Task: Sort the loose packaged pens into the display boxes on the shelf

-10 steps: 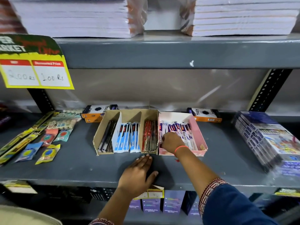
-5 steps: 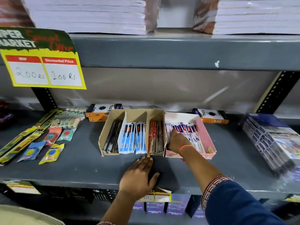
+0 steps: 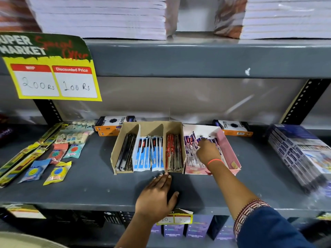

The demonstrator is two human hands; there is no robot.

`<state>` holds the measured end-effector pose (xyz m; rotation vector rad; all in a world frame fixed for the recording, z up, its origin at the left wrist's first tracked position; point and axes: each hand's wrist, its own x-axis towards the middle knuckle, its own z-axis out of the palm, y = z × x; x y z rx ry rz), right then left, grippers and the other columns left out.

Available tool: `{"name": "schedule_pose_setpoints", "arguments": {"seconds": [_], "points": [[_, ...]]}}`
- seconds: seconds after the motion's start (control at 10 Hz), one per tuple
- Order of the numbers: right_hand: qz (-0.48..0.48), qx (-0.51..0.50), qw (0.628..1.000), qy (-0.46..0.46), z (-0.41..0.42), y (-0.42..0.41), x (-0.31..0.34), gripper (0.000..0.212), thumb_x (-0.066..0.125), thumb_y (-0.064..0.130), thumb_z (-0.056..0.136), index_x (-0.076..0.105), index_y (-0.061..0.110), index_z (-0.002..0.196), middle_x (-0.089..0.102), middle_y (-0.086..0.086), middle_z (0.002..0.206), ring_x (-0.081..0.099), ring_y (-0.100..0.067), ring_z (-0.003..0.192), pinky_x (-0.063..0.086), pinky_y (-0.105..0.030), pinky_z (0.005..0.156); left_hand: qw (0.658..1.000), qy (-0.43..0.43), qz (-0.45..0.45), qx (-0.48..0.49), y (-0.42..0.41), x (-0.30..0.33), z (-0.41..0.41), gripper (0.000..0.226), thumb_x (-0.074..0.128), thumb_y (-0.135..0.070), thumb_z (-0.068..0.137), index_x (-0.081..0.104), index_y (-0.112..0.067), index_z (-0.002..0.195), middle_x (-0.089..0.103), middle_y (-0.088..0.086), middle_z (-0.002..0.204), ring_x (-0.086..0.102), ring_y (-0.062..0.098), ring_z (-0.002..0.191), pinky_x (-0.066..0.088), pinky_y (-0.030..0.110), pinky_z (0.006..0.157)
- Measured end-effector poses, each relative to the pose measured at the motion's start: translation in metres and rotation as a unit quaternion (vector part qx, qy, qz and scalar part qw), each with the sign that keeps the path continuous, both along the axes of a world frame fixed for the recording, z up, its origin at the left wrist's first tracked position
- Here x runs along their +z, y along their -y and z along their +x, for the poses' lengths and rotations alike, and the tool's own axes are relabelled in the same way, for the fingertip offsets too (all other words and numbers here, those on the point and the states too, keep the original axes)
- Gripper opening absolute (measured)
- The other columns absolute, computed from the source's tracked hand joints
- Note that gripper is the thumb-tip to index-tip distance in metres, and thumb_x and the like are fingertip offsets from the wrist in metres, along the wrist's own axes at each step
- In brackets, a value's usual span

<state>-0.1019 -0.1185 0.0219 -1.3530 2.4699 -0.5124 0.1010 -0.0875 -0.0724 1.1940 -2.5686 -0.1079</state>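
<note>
Pens (image 3: 192,153) in white wrappers printed with purple and blue lie packed in the pink box (image 3: 230,152), which sits on the grey shelf (image 3: 89,183) touching the right side of the brown box (image 3: 123,138). The packs are slim and flat, laid lengthwise front to back, some overlapping at slight angles rather than lined up. The right hand (image 3: 207,152) is down inside the pink box, on top of these packs, fingers curled and pressed among them near the back; whether it actually has a pack pinched I cannot tell, since the fingertips are buried in the wrappers. An orange band circles that wrist, and a blue sleeve with a patterned cuff covers the forearm.

The brown box has three compartments: dark packs in the left one, white-and-blue packs in the middle, red and dark packs in the right, all lying lengthwise. The left hand (image 3: 155,196) rests flat on the shelf just in front of it, palm down, fingers spread, holding nothing, with the fingertips near the box's front edge.

Orange-and-black boxes (image 3: 114,125) stand behind both display boxes. Small packets (image 3: 57,173) lie loose on the shelf to the left. A yellow price sign (image 3: 53,77) hangs from the shelf above.
</note>
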Motion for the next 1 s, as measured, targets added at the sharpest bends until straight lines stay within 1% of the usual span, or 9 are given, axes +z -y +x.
{"name": "schedule_pose_setpoints", "arguments": {"seconds": [0.1,0.2,0.4,0.5,0.6,0.7,0.8,0.9,1.0], "points": [[0.011,-0.010,0.999,0.042,-0.001,0.002,-0.003,0.027,0.050,-0.002,0.086,0.060,-0.004,0.111,0.066,-0.020,0.114,0.062,-0.034,0.107,0.050,-0.032,0.087,1.000,0.004,0.002,-0.002,0.000,0.000,0.000,0.065,0.019,-0.058,0.089,0.018,-0.021,0.142,0.021,-0.002,0.152,0.012,0.011,0.139,0.000,0.020,0.107],[0.022,-0.007,0.999,0.044,0.001,-0.002,-0.008,0.023,0.051,0.000,0.085,0.064,-0.005,0.104,0.069,-0.021,0.107,0.065,-0.033,0.101,0.051,-0.031,0.084,1.000,0.005,0.002,-0.002,0.001,0.000,-0.001,0.064,0.021,-0.057,0.090,0.019,-0.020,0.142,0.022,-0.002,0.152,0.013,0.012,0.139,-0.001,0.020,0.106],[0.013,-0.012,1.000,0.004,0.002,-0.009,-0.008,0.026,0.043,-0.005,0.086,0.060,-0.006,0.106,0.067,-0.024,0.108,0.064,-0.036,0.102,0.052,-0.038,0.085,1.000,-0.003,0.008,-0.003,0.000,0.000,0.000,0.063,0.022,-0.057,0.090,0.020,-0.020,0.141,0.024,-0.001,0.152,0.014,0.013,0.139,0.002,0.020,0.105],[-0.006,-0.012,0.999,-0.034,0.003,-0.018,-0.008,0.032,0.043,-0.005,0.084,0.060,0.000,0.110,0.068,-0.022,0.108,0.065,-0.035,0.101,0.052,-0.036,0.083,1.000,0.002,0.018,-0.002,0.001,-0.001,-0.002,0.063,0.022,-0.056,0.090,0.018,-0.020,0.142,0.022,-0.001,0.152,0.012,0.013,0.139,0.002,0.022,0.107],[-0.012,-0.008,0.997,-0.077,0.005,-0.030,-0.006,0.034,0.043,-0.004,0.084,0.060,0.006,0.113,0.069,-0.020,0.105,0.066,-0.034,0.098,0.052,-0.036,0.075,1.000,0.011,0.020,-0.005,0.001,0.000,-0.002,0.063,0.020,-0.055,0.091,0.017,-0.018,0.142,0.020,0.000,0.153,0.011,0.013,0.139,-0.001,0.022,0.105],[-0.011,-0.019,0.994,-0.107,0.004,-0.043,-0.001,0.036,0.042,0.005,0.089,0.056,0.011,0.121,0.066,-0.017,0.113,0.064,-0.034,0.103,0.051,-0.037,0.076,0.999,0.020,0.025,-0.011,0.001,0.002,-0.001,0.063,0.020,-0.055,0.092,0.017,-0.017,0.142,0.020,0.001,0.153,0.012,0.014,0.139,0.000,0.022,0.105],[-0.020,-0.011,0.988,-0.154,0.002,-0.063,0.007,0.040,0.045,0.006,0.089,0.052,0.014,0.128,0.064,-0.010,0.121,0.065,-0.031,0.102,0.054,-0.039,0.077,0.998,0.029,0.055,-0.016,0.000,0.009,-0.001,0.063,0.021,-0.054,0.093,0.014,-0.016,0.142,0.017,0.002,0.153,0.010,0.015,0.140,0.003,0.025,0.108],[-0.055,0.007,0.989,-0.136,0.000,-0.087,0.011,0.051,0.044,0.001,0.086,0.044,0.016,0.135,0.056,-0.013,0.128,0.059,-0.035,0.109,0.052,-0.040,0.082,0.996,0.031,0.078,-0.015,-0.007,0.017,0.000,0.064,0.023,-0.052,0.093,0.008,-0.014,0.143,0.013,0.005,0.154,0.008,0.017,0.140,0.007,0.028,0.111],[-0.054,0.031,0.987,-0.150,0.001,-0.108,0.020,0.060,0.041,-0.001,0.084,0.036,0.017,0.141,0.050,-0.014,0.133,0.054,-0.035,0.114,0.050,-0.041,0.085,0.996,0.049,0.055,-0.043,-0.019,0.032,-0.002,0.066,0.023,-0.052,0.094,0.004,-0.012,0.143,0.010,0.007,0.154,0.007,0.019,0.140,0.006,0.029,0.111]]}}
